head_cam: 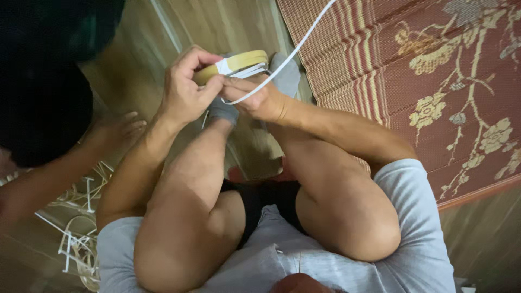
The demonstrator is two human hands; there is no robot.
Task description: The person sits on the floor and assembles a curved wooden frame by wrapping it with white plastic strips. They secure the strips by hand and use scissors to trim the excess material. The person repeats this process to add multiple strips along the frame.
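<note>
A yellow hoop [239,62] sits between both hands, above the knees. The left hand [184,92] pinches the white strip [293,51] wrapped on the hoop's near edge; the right hand [255,97] closes on the strip just below the hoop. The strip's free end runs up from the hoop over the woven mat [434,81].
</note>
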